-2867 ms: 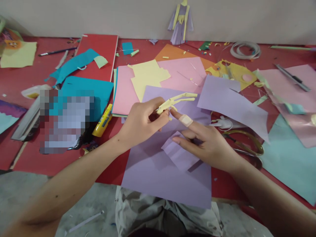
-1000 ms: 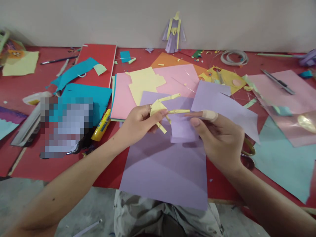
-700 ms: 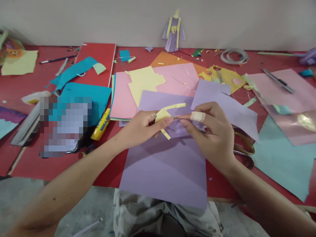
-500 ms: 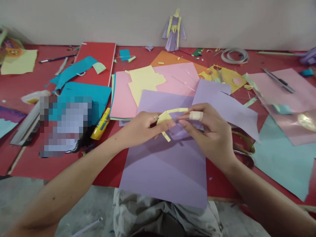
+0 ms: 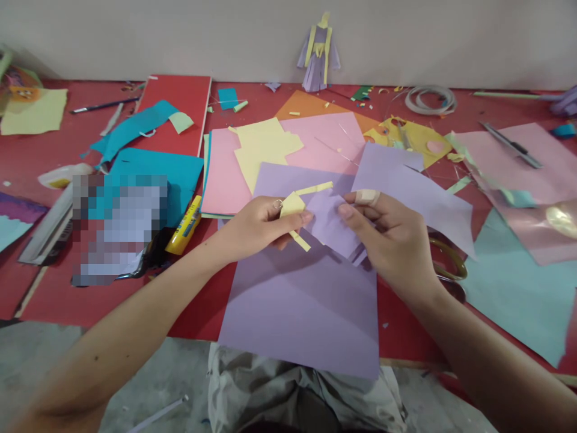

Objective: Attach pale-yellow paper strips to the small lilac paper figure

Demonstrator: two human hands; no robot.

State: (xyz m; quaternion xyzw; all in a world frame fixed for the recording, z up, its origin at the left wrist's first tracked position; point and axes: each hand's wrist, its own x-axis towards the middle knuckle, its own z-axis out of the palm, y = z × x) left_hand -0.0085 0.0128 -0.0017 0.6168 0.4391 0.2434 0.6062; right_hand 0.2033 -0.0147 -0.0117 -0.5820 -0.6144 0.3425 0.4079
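My left hand [image 5: 274, 225] pinches a small paper figure, a yellow paper piece [image 5: 293, 205] with two narrow yellow strips sticking out to the right. A folded purple paper piece [image 5: 327, 219] extends from it; whether the two are joined is hidden by my thumb. My right hand [image 5: 381, 231], a bandage around one finger, grips the right side of the purple piece between thumb and fingers. Beneath both hands lies a large purple sheet [image 5: 302, 307] that overhangs the table's front edge. Scissors [image 5: 448, 258] with olive handles lie beside my right wrist, partly covered.
A finished-looking purple and yellow paper doll [image 5: 318, 57] leans on the wall. A yellow glue stick [image 5: 184, 225], a blurred-out object [image 5: 126, 234] and a metal ruler [image 5: 49, 234] lie left. A cutter knife [image 5: 511, 144] rests on pink paper at right.
The purple piece has turned to face the camera more openly between my hands. My right hand has shifted slightly right, away from the upper yellow strip; my left hand has moved a little left.
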